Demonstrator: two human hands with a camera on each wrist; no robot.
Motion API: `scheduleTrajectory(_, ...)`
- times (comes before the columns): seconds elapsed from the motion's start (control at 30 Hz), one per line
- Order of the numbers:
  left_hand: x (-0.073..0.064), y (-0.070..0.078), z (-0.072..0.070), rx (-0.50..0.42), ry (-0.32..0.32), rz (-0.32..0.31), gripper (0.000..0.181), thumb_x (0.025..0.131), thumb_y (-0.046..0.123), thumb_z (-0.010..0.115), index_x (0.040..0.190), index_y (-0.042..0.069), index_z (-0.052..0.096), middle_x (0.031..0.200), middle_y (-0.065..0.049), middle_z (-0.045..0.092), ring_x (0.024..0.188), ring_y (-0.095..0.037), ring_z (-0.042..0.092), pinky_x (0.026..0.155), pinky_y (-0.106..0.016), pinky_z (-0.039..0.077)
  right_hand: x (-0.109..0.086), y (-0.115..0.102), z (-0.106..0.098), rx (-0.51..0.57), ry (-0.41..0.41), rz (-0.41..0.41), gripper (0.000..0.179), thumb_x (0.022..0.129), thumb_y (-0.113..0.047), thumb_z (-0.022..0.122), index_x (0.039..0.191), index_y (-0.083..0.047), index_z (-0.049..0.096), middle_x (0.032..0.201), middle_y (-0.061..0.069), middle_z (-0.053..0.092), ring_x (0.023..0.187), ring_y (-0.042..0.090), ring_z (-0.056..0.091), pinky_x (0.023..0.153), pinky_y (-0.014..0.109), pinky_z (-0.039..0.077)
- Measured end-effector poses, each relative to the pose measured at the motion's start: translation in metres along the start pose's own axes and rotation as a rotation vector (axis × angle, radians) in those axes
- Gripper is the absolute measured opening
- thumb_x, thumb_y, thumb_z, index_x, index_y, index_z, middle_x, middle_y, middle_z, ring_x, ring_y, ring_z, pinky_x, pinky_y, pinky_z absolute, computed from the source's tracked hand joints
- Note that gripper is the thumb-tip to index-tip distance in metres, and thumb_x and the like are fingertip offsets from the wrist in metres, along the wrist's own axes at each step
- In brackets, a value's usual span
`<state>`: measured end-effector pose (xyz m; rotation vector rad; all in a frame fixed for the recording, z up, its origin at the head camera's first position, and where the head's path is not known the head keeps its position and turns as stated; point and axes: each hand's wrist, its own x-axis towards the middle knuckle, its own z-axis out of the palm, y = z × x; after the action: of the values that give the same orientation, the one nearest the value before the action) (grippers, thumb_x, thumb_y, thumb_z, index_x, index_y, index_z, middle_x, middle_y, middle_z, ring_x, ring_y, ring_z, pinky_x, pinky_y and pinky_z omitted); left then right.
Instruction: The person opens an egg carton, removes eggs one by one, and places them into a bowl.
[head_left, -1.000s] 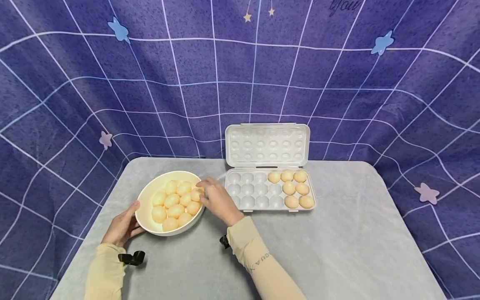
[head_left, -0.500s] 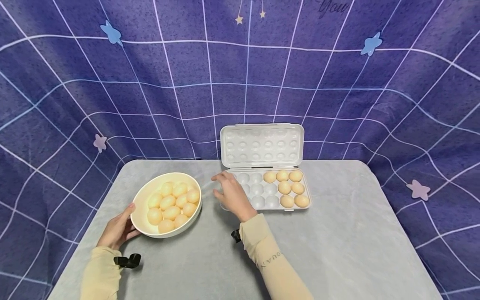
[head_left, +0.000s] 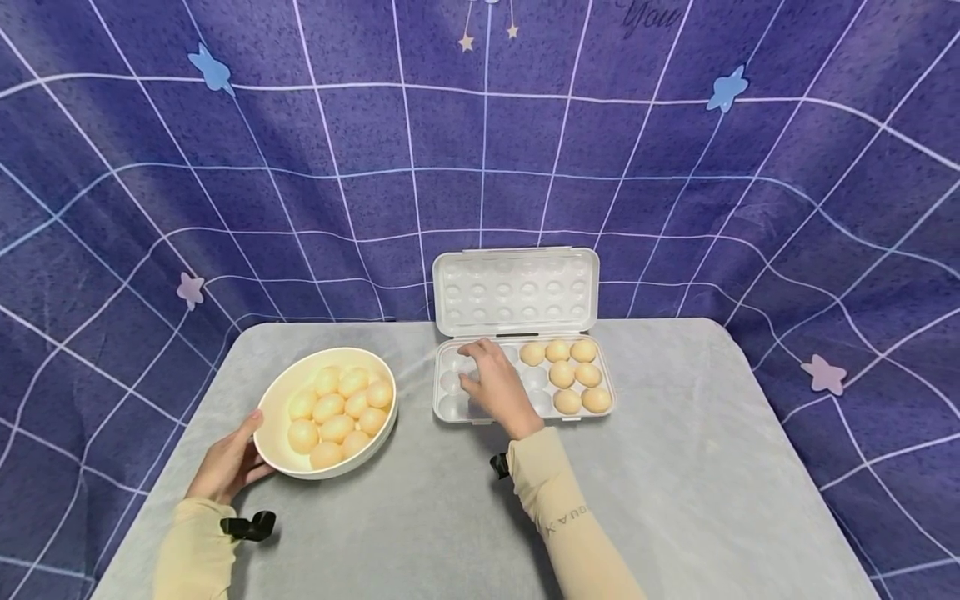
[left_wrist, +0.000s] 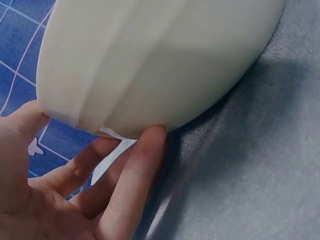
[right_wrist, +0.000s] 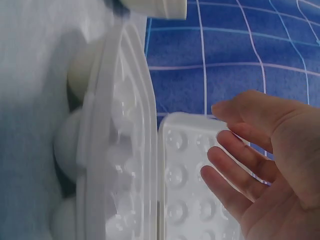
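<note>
My left hand [head_left: 225, 462] holds the cream bowl [left_wrist: 150, 60] by its near left side, thumb at the rim and fingers against the outer wall below. Several pale brown eggs [head_left: 328, 407] lie heaped in it. Right of the bowl stands a white plastic egg box [head_left: 453, 407], its lid [head_left: 517, 293] raised at the back. Eggs [head_left: 562, 374] fill several cups on the box's right side; the left cups that show hold none. Over those left cups hovers my right hand [head_left: 501, 387], fingers loosely bent. In the right wrist view, nothing shows between its fingers [right_wrist: 235, 192].
Both rest on a grey table [head_left: 690, 483]. Behind hangs a blue gridded cloth [head_left: 390, 200] close to the raised lid. Black wrist mounts [head_left: 249, 526] stick out from both sleeves.
From the bowl's right rim, my right hand has moved right to above the box, its fingers spreading. The same eggs appear in the bowl. My left hand keeps its hold; the head view shifted slightly.
</note>
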<state>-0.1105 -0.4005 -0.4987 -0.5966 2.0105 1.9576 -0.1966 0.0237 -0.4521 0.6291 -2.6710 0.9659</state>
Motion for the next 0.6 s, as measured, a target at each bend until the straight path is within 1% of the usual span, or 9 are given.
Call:
scheduleTrajectory(0.1,0.0,0.0,0.0,-0.013,0.001,0.002,0.086,0.102,0.054,0.043,0.154,-0.006,0.01,0.085,0.014,0.071,0.082,-0.003,0.069,0.078,-0.028,0.062,-0.001,0.007,-0.004,-0.003,0.001,0.022,0.037,0.086,-0.01,0.073,0.122,-0.007,0.065,0.12,0.007,0.061,0.115,0.027,0.057,0.092,0.04,0.055)
scheduleTrajectory(0.27,-0.002,0.0,-0.001,-0.01,0.003,0.0,0.089,0.101,0.056,0.044,0.154,-0.006,0.008,0.085,0.016,0.071,0.082,-0.001,0.069,0.079,-0.029,0.062,-0.003,0.017,-0.011,-0.008,0.003,0.054,0.038,0.086,-0.011,0.074,0.122,-0.007,0.065,0.12,0.008,0.06,0.114,0.027,0.056,0.089,0.04,0.055)
scheduleTrajectory(0.43,-0.002,0.001,0.0,-0.008,0.004,0.001,0.09,0.101,0.056,0.044,0.154,-0.006,0.008,0.085,0.016,0.07,0.083,-0.001,0.069,0.08,-0.029,0.062,-0.005,0.027,-0.018,-0.035,0.001,0.074,0.04,0.085,-0.009,0.074,0.124,-0.007,0.064,0.121,0.009,0.06,0.114,0.028,0.056,0.089,0.04,0.055)
scheduleTrajectory(0.6,-0.002,0.0,0.0,-0.015,0.001,0.008,0.09,0.101,0.056,0.045,0.155,-0.006,0.008,0.086,0.015,0.071,0.083,-0.002,0.069,0.08,-0.029,0.062,-0.007,0.036,-0.027,-0.045,0.003,0.104,0.042,0.086,-0.007,0.074,0.126,-0.007,0.063,0.125,0.01,0.06,0.119,0.03,0.055,0.092,0.043,0.055)
